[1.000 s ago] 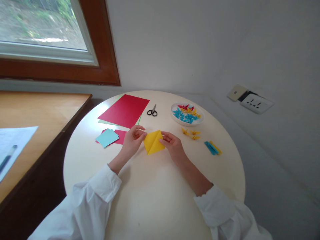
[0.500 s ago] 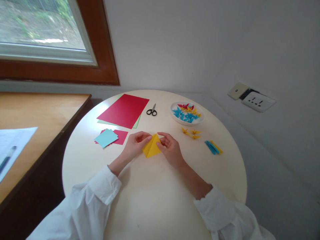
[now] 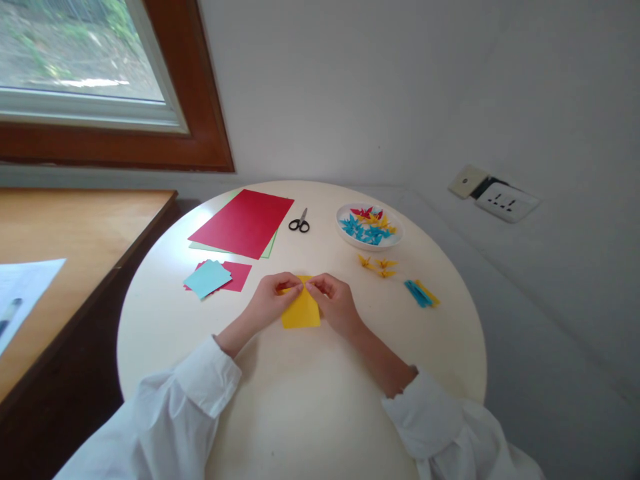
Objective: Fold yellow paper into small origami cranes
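A yellow square of origami paper is held over the middle of the round white table. My left hand pinches its upper left part between thumb and fingers. On the other side my right hand pinches it close to the left thumb, so the two thumbs almost meet near the top. The fingers hide part of the paper's upper edge. To the right lie three small yellow paper cranes. Left of my hands is a little pile of light blue paper squares over red ones.
Large red sheets lie on green paper at the back left, beside black-handled scissors. A white dish holds several blue, yellow and red cranes. Blue and yellow folded strips lie right. A wooden desk stands left; a wall socket is right.
Both hands have come closer together and slightly nearer to me. The yellow paper has turned from a diamond with its crease showing to a squarer position with its lower edge level.
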`<action>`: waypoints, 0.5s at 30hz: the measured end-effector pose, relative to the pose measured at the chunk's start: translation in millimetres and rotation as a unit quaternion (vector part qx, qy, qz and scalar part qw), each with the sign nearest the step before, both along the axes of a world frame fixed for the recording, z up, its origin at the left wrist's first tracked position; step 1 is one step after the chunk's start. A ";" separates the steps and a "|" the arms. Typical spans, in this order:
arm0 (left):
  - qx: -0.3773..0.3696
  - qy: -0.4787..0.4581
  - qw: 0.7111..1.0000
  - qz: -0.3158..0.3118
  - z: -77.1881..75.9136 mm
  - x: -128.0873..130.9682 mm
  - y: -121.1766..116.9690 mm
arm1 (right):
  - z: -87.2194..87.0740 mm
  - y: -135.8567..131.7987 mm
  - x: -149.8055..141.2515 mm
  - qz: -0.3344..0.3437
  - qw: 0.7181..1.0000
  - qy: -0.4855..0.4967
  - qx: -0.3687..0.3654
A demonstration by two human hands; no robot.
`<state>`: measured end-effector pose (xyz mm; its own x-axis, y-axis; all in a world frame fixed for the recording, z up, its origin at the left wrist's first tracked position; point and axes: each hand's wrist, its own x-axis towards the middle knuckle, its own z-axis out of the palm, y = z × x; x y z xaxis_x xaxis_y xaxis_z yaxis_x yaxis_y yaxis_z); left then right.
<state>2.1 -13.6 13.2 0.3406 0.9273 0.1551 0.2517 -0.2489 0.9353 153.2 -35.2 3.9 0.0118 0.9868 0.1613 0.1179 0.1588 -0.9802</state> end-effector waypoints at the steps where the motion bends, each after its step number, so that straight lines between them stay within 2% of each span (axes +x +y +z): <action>1: 0.004 0.008 1.000 0.003 -0.2 0.3 -0.4 | 0.8 -0.3 0.0 0.001 1.000 -0.004 0.002; 9: 0.012 0.012 1.000 0.012 -0.7 2.0 -0.9 | -0.1 -0.8 -1.6 0.005 1.000 -0.025 0.005; 15: 0.047 0.031 0.998 0.005 0.3 1.8 -0.7 | 2.1 -2.7 -3.5 -0.008 0.998 -0.053 0.024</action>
